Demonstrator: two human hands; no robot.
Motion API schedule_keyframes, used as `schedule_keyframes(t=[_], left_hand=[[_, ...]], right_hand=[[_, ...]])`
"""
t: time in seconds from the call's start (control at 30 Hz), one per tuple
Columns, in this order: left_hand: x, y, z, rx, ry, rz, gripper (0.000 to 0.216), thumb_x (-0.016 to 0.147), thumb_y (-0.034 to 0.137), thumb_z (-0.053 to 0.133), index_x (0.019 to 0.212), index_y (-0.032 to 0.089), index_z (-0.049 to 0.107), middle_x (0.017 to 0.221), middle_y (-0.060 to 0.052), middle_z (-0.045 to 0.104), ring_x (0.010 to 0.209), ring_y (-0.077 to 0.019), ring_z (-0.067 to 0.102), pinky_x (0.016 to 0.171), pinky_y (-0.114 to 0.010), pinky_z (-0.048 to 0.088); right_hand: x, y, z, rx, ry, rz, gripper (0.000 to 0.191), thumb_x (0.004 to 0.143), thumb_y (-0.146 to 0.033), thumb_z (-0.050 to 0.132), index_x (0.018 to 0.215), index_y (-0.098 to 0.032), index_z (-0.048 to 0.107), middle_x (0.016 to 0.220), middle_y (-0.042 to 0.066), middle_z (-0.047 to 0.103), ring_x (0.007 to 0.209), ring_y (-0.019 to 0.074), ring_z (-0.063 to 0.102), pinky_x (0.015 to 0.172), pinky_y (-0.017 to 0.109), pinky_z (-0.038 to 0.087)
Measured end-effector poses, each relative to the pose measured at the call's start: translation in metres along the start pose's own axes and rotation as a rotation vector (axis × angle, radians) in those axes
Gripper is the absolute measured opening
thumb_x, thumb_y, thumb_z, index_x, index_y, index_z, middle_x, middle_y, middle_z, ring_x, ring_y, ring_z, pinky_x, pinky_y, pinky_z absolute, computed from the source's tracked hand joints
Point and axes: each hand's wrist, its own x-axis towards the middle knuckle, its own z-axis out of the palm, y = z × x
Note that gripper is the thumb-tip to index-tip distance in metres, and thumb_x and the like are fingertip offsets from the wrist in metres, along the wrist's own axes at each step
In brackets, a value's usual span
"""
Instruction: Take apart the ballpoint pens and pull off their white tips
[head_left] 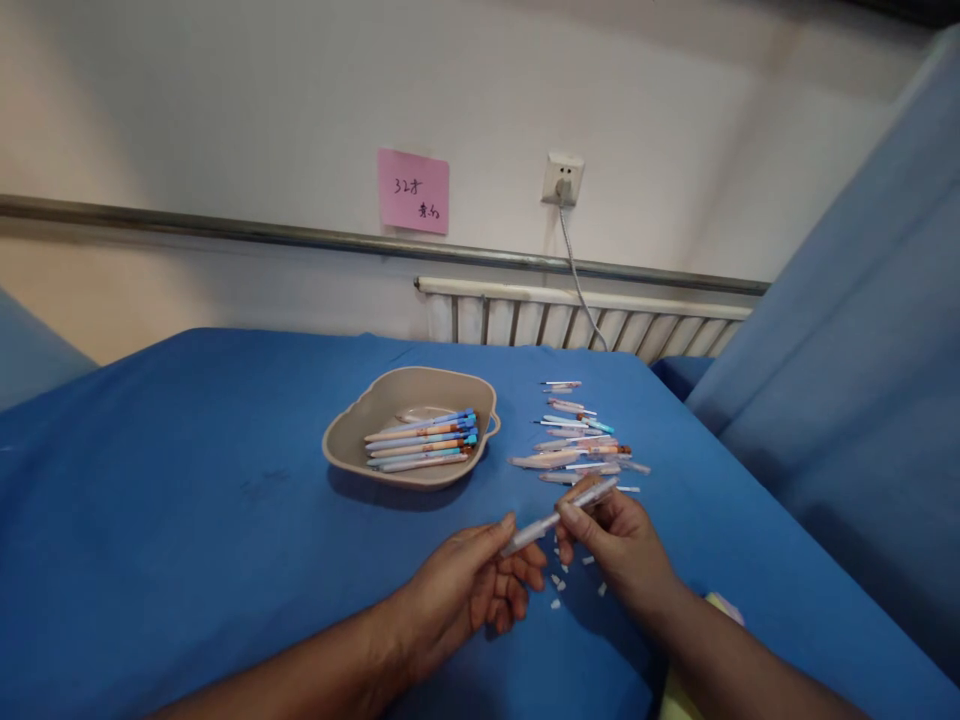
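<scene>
My left hand (480, 585) and my right hand (615, 540) hold one pale pen (559, 515) between them, low in the middle of the view. The left fingers pinch its near end; the right fingers grip its far end. Just beyond the right hand lies a loose pile of pen parts (577, 440) on the blue cloth. A beige tray (352, 435) to the left holds several assembled pens (424, 440) with blue and orange ends. Small white bits (559, 585) lie scattered under my hands.
The blue cloth (187, 470) covers the whole table. A radiator (570, 320), a wall socket with a cable (562, 180) and a pink note (412, 190) are on the wall behind. Blue fabric (847, 330) rises at the right. Something yellow (720, 605) peeks out beside my right forearm.
</scene>
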Motion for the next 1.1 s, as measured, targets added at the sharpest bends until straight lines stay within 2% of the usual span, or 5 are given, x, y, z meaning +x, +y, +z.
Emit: schedule_keyframes(t=[0.23,0.43,0.63,0.83,1.1], left_hand=[[0.0034,-0.0016,-0.0066,0.174,0.077,0.119,0.036,0.07,0.047,0.071,0.067,0.014,0.057,0.05,0.002,0.053,0.04,-0.0057,0.041,0.039,-0.016,0.028],[0.0037,0.0002,-0.0072,0.231,0.144,0.144,0.035,0.064,0.042,0.077,0.074,0.014,0.059,0.052,0.003,0.054,0.043,-0.0064,0.044,0.041,-0.016,0.031],[0.0023,0.0038,-0.0043,0.233,0.05,0.091,0.042,0.076,0.054,0.061,0.071,0.012,0.061,0.063,-0.003,0.06,0.046,-0.0086,0.049,0.042,-0.019,0.034],[0.004,0.005,-0.0075,0.317,0.135,0.135,0.033,0.066,0.044,0.075,0.074,0.014,0.062,0.06,0.001,0.06,0.047,-0.0077,0.048,0.045,-0.018,0.036],[0.0036,0.0074,-0.0073,0.397,0.135,0.166,0.031,0.067,0.04,0.076,0.075,0.014,0.061,0.059,0.001,0.059,0.052,-0.0095,0.05,0.052,-0.02,0.04]], right_hand=[[0.0025,-0.0009,0.0022,0.009,-0.012,0.003,0.029,0.077,-0.042,0.067,0.074,-0.017,0.053,0.055,-0.004,0.056,0.043,0.0076,0.052,0.047,0.02,0.042],[0.0038,0.0013,0.0032,0.001,-0.017,-0.005,0.033,0.075,-0.046,0.067,0.073,-0.017,0.052,0.057,-0.005,0.056,0.043,0.0081,0.053,0.046,0.021,0.043],[0.0022,0.0008,0.0046,-0.013,-0.086,-0.015,0.031,0.076,-0.046,0.066,0.074,-0.017,0.053,0.061,-0.003,0.058,0.046,0.0083,0.053,0.046,0.021,0.042],[-0.0001,-0.0008,0.005,-0.029,-0.133,-0.01,0.028,0.076,-0.042,0.067,0.077,-0.017,0.054,0.061,-0.004,0.055,0.048,0.0083,0.052,0.047,0.021,0.042],[0.0003,-0.0035,0.0059,-0.03,-0.136,-0.003,0.03,0.075,-0.043,0.067,0.075,-0.017,0.053,0.059,-0.005,0.053,0.047,0.0076,0.051,0.046,0.02,0.042]])
